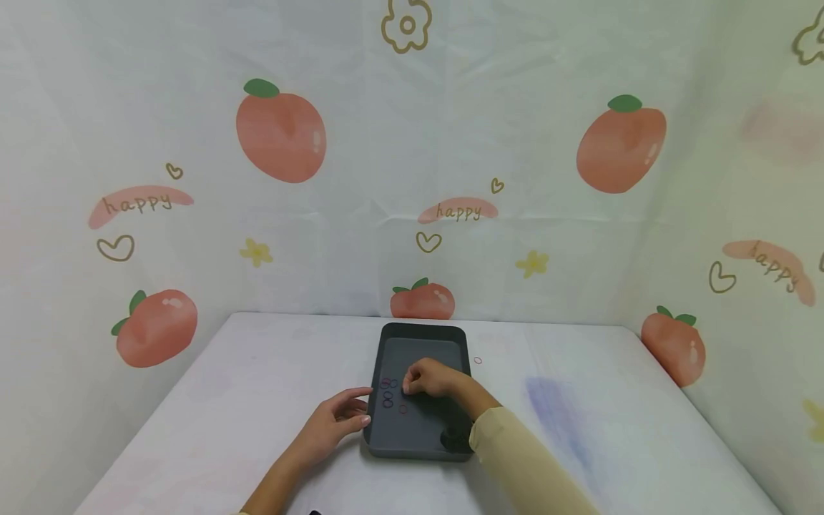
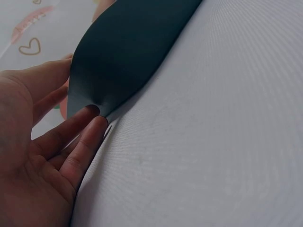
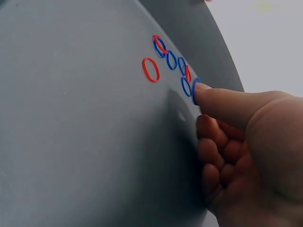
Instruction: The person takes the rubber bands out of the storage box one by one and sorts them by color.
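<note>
A dark grey rectangular tray (image 1: 412, 450) lies on the table, with several small red and blue rings resembling rubber bands in its left half. One red ring (image 3: 151, 70) lies apart from the cluster of blue rings (image 3: 171, 60). My right hand (image 1: 430, 378) reaches over the tray and pinches a blue ring (image 3: 195, 92) at the thumb tip, its other fingers curled in. At the tray's left side, my left hand (image 1: 331, 425) rests relaxed fingertips (image 2: 97, 124) against the outer wall (image 2: 123, 56).
A single red ring (image 1: 478, 360) lies on the white table (image 1: 270, 379), right of the tray. Some black object (image 1: 453, 440) shows in the tray's near right corner, beside the right sleeve (image 1: 515, 454). Fruit-printed curtains (image 1: 360, 143) stand behind and beside the table.
</note>
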Motion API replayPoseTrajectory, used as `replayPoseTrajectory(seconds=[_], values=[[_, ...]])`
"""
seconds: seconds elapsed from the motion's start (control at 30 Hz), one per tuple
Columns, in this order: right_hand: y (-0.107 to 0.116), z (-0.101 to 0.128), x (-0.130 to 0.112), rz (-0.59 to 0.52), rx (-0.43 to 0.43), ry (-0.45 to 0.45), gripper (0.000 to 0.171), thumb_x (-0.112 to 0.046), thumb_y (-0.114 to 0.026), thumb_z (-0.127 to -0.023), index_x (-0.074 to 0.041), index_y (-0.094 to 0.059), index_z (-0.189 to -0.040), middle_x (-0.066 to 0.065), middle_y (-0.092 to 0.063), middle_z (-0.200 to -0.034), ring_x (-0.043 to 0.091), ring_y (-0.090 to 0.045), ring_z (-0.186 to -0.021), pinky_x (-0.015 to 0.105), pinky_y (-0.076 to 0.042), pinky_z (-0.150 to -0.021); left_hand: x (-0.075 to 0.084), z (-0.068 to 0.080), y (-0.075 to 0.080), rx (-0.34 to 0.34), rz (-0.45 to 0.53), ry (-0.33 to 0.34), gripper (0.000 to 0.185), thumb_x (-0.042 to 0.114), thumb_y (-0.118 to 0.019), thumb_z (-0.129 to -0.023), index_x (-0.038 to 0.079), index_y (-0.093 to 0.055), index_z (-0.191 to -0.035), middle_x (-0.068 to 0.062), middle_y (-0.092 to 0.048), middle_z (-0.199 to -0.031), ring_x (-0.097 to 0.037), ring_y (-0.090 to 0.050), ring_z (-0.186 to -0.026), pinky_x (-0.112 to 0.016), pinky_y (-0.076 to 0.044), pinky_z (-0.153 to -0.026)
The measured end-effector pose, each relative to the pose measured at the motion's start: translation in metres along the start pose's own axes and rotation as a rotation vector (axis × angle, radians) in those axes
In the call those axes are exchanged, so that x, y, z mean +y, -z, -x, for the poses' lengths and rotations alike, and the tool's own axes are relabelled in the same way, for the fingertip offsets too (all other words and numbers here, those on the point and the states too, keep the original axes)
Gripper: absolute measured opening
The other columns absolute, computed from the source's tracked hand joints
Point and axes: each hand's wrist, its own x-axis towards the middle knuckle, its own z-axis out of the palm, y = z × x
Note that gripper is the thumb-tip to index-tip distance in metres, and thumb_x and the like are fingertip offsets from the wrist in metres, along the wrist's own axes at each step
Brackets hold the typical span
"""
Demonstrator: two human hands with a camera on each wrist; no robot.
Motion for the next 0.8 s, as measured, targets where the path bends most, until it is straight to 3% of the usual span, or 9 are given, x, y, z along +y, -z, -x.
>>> replayPoseTrajectory(seconds=[0.2,0.53,0.8], values=[[0.002,0.004,0.004,-0.034,0.064,0.041,0.010,-0.004,-0.066,-0.091,-0.004,-0.067,-0.081,-0.005,-0.058,-0.075,0.010,-0.050,-0.070,0.026,-0.042,-0.066,-0.002,0.000,-0.002,-0.011,0.005,0.008,0.051,0.020,-0.070,-0.091,0.005,-0.054,-0.137,-0.013,-0.064,-0.113,-0.023,-0.063,-0.100,-0.027,-0.049,-0.083],[0.016,0.020,0.001,-0.050,0.100,0.076,0.008,-0.004,-0.064,-0.092,-0.003,-0.066,-0.084,-0.003,-0.058,-0.078,0.013,-0.050,-0.073,0.029,-0.042,-0.067,-0.001,-0.003,-0.001,0.004,-0.032,0.021,0.050,0.021,-0.070,-0.090,0.008,-0.055,-0.136,-0.010,-0.065,-0.112,-0.024,-0.063,-0.100,-0.028,-0.049,-0.084],[0.032,0.034,0.005,-0.076,0.158,0.056,0.009,-0.009,-0.061,-0.095,-0.004,-0.065,-0.089,-0.001,-0.059,-0.080,0.014,-0.051,-0.074,0.031,-0.043,-0.068,0.000,0.000,0.000,0.002,-0.016,0.017,0.050,0.020,-0.070,-0.090,0.007,-0.055,-0.136,-0.010,-0.065,-0.112,-0.022,-0.063,-0.099,-0.027,-0.049,-0.084]])
